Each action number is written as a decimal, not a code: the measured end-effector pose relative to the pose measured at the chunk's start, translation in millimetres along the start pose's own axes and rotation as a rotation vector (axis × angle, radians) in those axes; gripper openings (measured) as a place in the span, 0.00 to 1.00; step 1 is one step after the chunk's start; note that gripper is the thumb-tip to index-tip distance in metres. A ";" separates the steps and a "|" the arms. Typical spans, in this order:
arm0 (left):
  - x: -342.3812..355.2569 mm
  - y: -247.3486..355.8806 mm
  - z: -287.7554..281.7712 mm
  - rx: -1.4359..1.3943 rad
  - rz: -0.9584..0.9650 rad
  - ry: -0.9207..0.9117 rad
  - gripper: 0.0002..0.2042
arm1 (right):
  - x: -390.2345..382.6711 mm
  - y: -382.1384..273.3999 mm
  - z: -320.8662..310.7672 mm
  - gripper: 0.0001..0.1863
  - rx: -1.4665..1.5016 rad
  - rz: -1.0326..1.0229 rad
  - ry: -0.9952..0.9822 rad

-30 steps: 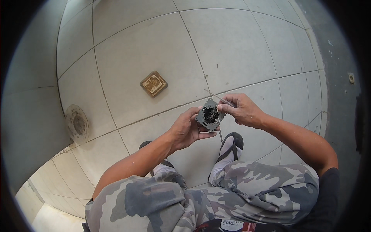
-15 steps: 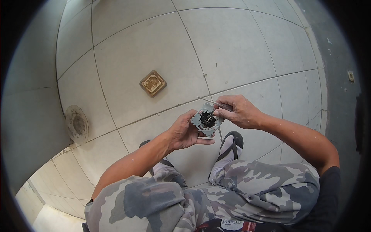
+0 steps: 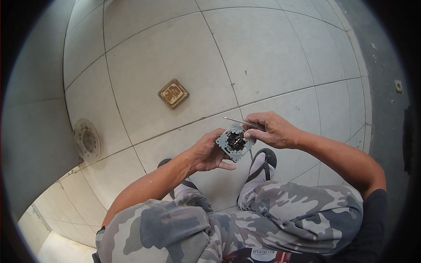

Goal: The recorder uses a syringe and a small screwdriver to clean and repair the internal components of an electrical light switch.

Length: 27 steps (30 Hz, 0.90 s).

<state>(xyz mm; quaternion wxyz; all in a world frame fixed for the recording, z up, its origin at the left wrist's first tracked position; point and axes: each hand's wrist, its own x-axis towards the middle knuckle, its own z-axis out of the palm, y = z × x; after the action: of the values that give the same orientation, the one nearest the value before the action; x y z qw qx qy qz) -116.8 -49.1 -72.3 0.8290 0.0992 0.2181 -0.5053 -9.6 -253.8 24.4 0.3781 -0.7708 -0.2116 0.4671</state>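
Observation:
My left hand [image 3: 211,151] grips a wall-socket insert [image 3: 237,141] by its left side. The insert has a pale metal mounting frame with notched edges and a black middle with shiny metal contacts. My right hand [image 3: 272,129] is closed around a screwdriver [image 3: 234,119]. Its thin metal shaft points left above the insert, clear of the black middle. The dark handle lies mostly hidden in my fingers. My right thumb and fingertips reach the right corner of the frame. Whether they press on it I cannot tell.
A square brown-rimmed box [image 3: 173,94] with a pale, dirty inside lies on the tiled floor [image 3: 153,57] ahead. A dusty round disc [image 3: 87,141] is at the left, beside a grey surface. My sandalled feet [image 3: 262,168] are below my hands. A small fitting [image 3: 398,86] shows far right.
The insert has turned and tipped in my left hand, its lower corner shifting slightly. The screwdriver tip has dropped a little, and my right hand has moved slightly down.

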 end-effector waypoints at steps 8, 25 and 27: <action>1.0 -0.4 -2.9 -0.015 0.007 0.030 0.22 | -3.5 0.8 2.7 0.11 -0.043 0.016 0.004; 6.0 1.7 -10.2 0.134 0.202 0.250 0.19 | 5.9 33.6 -18.9 0.14 -0.192 0.156 0.577; 8.8 -1.1 -14.2 0.481 0.165 0.287 0.20 | 6.7 47.3 -31.9 0.14 -0.211 0.175 0.604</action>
<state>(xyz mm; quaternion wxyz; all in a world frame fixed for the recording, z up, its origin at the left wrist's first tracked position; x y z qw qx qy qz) -118.0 -51.2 -88.8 0.7805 0.3811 0.1984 -0.4542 20.3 -291.1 -7.5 0.3003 -0.9246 -0.0701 0.2238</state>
